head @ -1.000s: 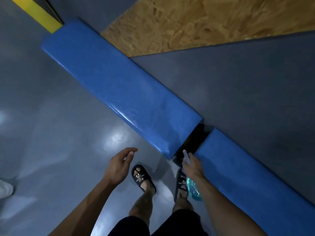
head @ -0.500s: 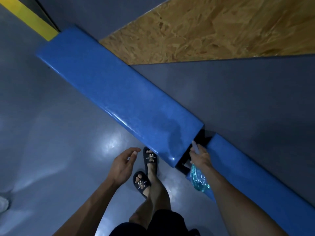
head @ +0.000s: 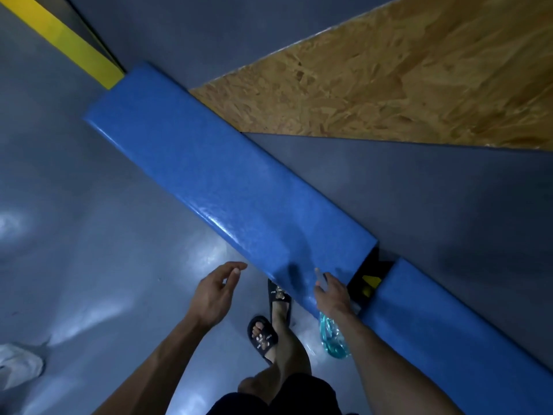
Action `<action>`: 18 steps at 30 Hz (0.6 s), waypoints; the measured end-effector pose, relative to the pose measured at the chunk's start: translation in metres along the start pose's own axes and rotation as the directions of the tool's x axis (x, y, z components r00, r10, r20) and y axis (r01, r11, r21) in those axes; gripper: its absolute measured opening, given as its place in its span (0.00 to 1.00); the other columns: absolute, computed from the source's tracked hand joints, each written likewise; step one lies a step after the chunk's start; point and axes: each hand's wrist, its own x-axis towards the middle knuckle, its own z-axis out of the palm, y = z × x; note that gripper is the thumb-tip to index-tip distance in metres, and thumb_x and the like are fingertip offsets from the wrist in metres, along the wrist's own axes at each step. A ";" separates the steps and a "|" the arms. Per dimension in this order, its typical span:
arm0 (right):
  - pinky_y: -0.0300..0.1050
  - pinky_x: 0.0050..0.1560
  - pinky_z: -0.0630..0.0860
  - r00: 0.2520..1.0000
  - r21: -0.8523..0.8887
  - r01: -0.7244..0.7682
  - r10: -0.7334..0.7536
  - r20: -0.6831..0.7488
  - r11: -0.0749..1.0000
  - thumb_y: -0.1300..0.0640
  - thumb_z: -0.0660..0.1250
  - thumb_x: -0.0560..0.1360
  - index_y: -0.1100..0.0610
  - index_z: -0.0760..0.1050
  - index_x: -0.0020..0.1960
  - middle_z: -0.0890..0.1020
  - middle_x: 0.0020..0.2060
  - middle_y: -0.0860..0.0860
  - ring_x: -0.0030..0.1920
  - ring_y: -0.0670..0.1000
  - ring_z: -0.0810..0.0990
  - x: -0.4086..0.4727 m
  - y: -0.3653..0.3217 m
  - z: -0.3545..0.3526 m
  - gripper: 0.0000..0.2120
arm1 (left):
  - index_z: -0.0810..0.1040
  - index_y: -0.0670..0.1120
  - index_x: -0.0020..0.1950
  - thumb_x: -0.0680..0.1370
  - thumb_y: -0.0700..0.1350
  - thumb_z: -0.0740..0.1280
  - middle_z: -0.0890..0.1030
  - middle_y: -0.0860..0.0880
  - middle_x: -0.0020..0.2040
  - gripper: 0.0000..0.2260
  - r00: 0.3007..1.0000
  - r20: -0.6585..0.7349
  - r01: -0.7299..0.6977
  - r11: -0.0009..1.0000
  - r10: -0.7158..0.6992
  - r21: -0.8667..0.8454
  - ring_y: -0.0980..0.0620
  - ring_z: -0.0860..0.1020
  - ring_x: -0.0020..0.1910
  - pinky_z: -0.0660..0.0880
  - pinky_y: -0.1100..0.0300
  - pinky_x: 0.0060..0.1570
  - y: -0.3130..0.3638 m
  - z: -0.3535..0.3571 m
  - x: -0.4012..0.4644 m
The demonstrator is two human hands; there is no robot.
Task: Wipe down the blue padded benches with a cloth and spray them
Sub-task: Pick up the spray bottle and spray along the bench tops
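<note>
A long blue padded bench (head: 227, 181) runs diagonally from upper left to lower right, with a dark damp patch near its near end. A second blue bench (head: 449, 324) continues to the lower right after a narrow dark gap (head: 369, 280). My right hand (head: 332, 295) is shut on a clear teal spray bottle (head: 332, 339), its nozzle over the first bench's near end. My left hand (head: 215, 292) hovers over the floor just left of the bench, fingers apart and holding nothing. No cloth is in my hands.
A grey glossy floor (head: 89, 265) lies to the left, my two sandalled feet (head: 263, 333) beside the bench. Behind the benches a grey wall (head: 434, 205) and a chipboard panel (head: 389, 85). A yellow strip (head: 68, 46) at upper left. Something white (head: 18, 366) lies at the left edge.
I have stepped left along the benches. My right hand with the bottle moved from the gap onto the first bench's near end, where a damp patch appeared. The left hand stayed open.
</note>
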 end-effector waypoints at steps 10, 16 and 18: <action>0.55 0.43 0.82 0.991 0.127 -0.048 0.063 -0.115 0.991 0.51 0.61 0.72 0.52 0.73 0.43 0.80 0.44 0.53 0.40 0.60 0.83 0.073 -0.022 -0.078 0.05 | 0.79 0.57 0.61 0.82 0.54 0.57 0.79 0.56 0.63 0.13 1.000 0.007 0.017 1.000 -0.017 0.022 0.56 0.76 0.62 0.72 0.59 0.60 0.025 -0.011 0.041; 0.51 0.48 0.75 0.994 -0.092 0.111 -0.109 0.026 0.990 0.55 0.63 0.74 0.57 0.72 0.48 0.80 0.48 0.59 0.51 0.61 0.78 0.056 -0.047 -0.044 0.06 | 0.80 0.57 0.59 0.82 0.53 0.59 0.80 0.57 0.60 0.12 1.000 -0.009 0.026 1.000 -0.026 -0.009 0.57 0.77 0.60 0.71 0.66 0.55 0.028 -0.023 0.056; 0.48 0.50 0.72 0.983 -0.139 0.153 -0.137 0.119 0.978 0.53 0.62 0.74 0.57 0.73 0.52 0.79 0.51 0.57 0.54 0.60 0.77 0.045 -0.059 -0.020 0.10 | 0.80 0.57 0.58 0.81 0.54 0.59 0.81 0.57 0.59 0.11 0.999 -0.022 0.035 0.999 -0.035 -0.021 0.57 0.77 0.59 0.70 0.67 0.54 0.025 -0.031 0.059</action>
